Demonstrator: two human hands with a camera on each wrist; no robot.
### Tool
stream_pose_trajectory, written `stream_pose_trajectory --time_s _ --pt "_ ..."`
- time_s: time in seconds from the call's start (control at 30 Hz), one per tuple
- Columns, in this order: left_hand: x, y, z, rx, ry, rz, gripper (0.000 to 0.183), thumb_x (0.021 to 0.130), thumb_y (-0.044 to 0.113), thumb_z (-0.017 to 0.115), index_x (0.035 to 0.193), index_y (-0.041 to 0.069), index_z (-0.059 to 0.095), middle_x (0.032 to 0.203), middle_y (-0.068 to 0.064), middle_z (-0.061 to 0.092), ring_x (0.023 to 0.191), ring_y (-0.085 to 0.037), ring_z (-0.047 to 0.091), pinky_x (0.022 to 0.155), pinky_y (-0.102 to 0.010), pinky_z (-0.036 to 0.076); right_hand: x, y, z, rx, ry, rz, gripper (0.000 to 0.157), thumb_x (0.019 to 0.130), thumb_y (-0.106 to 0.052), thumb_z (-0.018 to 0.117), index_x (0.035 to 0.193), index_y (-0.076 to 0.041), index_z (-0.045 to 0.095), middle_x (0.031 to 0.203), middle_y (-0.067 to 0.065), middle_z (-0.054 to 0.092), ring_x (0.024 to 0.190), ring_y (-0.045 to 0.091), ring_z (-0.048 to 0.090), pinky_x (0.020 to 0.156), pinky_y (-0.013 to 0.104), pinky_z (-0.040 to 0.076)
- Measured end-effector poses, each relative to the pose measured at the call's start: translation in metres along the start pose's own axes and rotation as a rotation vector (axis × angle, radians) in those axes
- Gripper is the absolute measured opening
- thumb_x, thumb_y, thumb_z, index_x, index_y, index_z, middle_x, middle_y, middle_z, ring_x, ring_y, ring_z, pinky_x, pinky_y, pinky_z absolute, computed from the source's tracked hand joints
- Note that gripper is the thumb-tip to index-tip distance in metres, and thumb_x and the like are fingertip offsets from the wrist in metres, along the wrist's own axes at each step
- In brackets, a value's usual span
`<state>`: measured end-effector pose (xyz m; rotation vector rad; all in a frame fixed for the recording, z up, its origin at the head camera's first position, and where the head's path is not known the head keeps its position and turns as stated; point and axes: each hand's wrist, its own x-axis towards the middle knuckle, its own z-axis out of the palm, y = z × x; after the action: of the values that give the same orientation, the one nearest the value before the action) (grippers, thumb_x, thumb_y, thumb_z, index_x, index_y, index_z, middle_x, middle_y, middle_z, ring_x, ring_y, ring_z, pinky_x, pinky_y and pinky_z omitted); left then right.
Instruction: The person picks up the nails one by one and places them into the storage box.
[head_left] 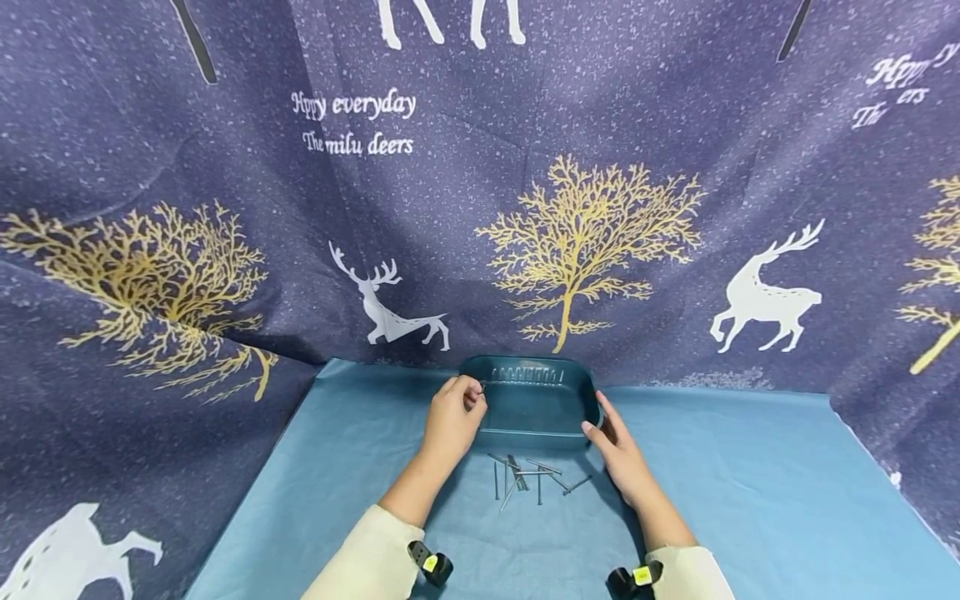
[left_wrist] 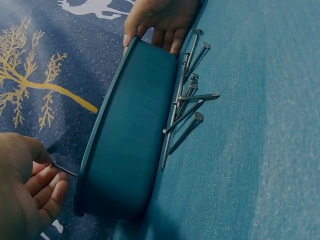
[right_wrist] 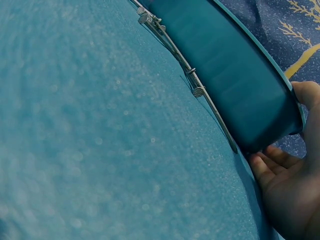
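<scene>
A dark teal plastic tray (head_left: 540, 439) stands on the blue cloth against the backdrop. My left hand (head_left: 452, 421) is over the tray's left end and pinches a nail (left_wrist: 66, 170) between thumb and finger; in the left wrist view the nail's free end points toward the rim. At the tray's right end my right hand (head_left: 622, 454) grips the wall, thumb at the rim and the other fingers low on the outside, as the right wrist view (right_wrist: 295, 190) shows. Several loose steel nails (head_left: 517, 473) with round flat heads lie crossed on the cloth in front of the tray.
Blue cloth (head_left: 750, 492) covers the table. Behind the tray hangs a dark blue curtain (head_left: 465, 233) printed with deer, golden trees and writing. Black cameras are strapped to the left wrist (head_left: 431, 564) and the right wrist (head_left: 633, 577).
</scene>
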<state>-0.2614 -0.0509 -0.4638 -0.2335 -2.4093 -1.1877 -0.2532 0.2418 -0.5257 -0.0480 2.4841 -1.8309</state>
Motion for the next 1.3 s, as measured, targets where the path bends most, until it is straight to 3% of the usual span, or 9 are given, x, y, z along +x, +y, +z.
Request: stream_pose_trajectory --time_s 0.1,0.27,0.37,1.03,1.3 --pt "0.000 0.000 0.000 -0.010 -0.004 -0.021 0.010 0.090 0.009 0.069 0.099 0.008 0.068 0.093 -0.004 0.067 0.082 -0.017 0.066 0.075 -0.028 0.055 0.000 0.000 0.000 0.001 -0.002 -0.002 0.071 0.105 -0.039 0.052 0.163 -0.032 0.013 0.171 0.014 0.001 0.157 0.041 0.006 0.124 0.062 0.015" --pt "-0.001 0.001 -0.002 -0.020 -0.027 -0.073 0.034 0.095 0.020 0.068 0.127 0.008 0.063 0.119 -0.010 0.064 0.105 -0.028 0.066 0.081 -0.036 0.057 0.000 0.000 0.000 0.005 -0.005 -0.007 0.071 0.105 -0.038 0.052 0.164 -0.029 0.012 0.171 0.013 0.000 0.157 0.041 0.005 0.124 0.062 0.015" --pt "-0.001 0.001 -0.002 -0.015 -0.030 -0.088 0.041 0.096 0.023 0.068 0.134 0.009 0.060 0.127 -0.011 0.062 0.112 -0.031 0.064 0.083 -0.039 0.057 0.001 0.001 0.000 0.005 -0.006 -0.008 0.071 0.105 -0.038 0.052 0.164 -0.029 0.012 0.171 0.014 0.000 0.157 0.042 0.006 0.123 0.062 0.015" --pt "-0.009 0.006 -0.010 -0.025 -0.062 -0.081 0.039 0.093 0.017 0.070 0.131 0.010 0.063 0.121 -0.006 0.064 0.108 -0.025 0.065 0.081 -0.034 0.056 -0.001 -0.002 0.000 -0.011 -0.014 -0.002 0.070 0.105 -0.041 0.051 0.163 -0.034 0.012 0.171 0.013 0.000 0.157 0.040 0.006 0.124 0.062 0.015" --pt "-0.016 0.006 -0.010 0.002 -0.032 -0.028 0.028 0.091 0.017 0.071 0.117 0.008 0.069 0.113 -0.006 0.065 0.099 -0.026 0.067 0.076 -0.031 0.056 -0.002 -0.003 -0.001 -0.005 -0.012 -0.001 0.070 0.105 -0.041 0.051 0.163 -0.034 0.012 0.171 0.012 0.001 0.157 0.040 0.006 0.124 0.062 0.014"
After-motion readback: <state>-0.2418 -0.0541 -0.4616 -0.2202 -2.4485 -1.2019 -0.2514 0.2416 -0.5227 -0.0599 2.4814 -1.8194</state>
